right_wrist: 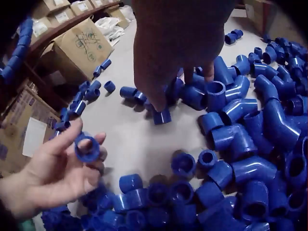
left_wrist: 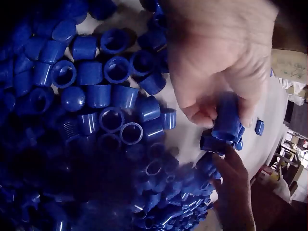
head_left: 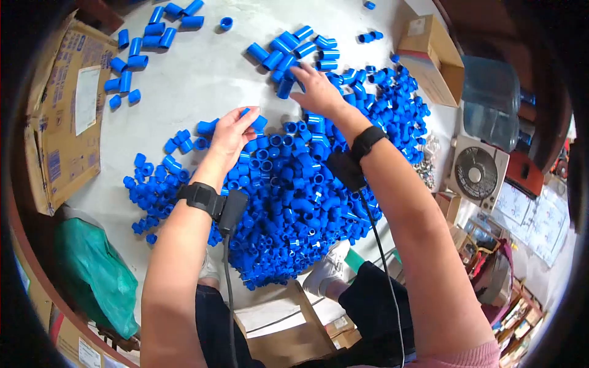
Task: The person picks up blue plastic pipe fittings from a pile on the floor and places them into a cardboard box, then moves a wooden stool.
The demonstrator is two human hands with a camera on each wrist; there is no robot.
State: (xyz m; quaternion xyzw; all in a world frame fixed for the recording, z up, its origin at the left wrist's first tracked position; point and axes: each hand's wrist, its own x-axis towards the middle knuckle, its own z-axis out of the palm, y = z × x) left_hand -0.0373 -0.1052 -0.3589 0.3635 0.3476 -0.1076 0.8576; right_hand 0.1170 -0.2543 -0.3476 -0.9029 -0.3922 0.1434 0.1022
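Note:
My left hand (head_left: 231, 134) pinches a short blue pipe coupling (left_wrist: 226, 115) between thumb and fingers, above the pile's far edge. Its open end faces the camera in the right wrist view. Farther forward, my right hand (head_left: 319, 91) has its fingers and thumb around another blue coupling (head_left: 284, 89), beside a loose group of couplings (head_left: 282, 44) on the pale floor. In the right wrist view the thumb rests at that coupling's end (right_wrist: 162, 117), and the back of the hand hides part of the grip.
A large heap of blue pipe fittings (head_left: 288, 202), with elbows (right_wrist: 281, 125) on the right, spreads before my feet. More couplings (head_left: 137, 61) lie at the far left. Cardboard boxes (head_left: 55, 116) stand at the left and a smaller box (head_left: 429, 61) at the back right, near a fan (head_left: 477, 173).

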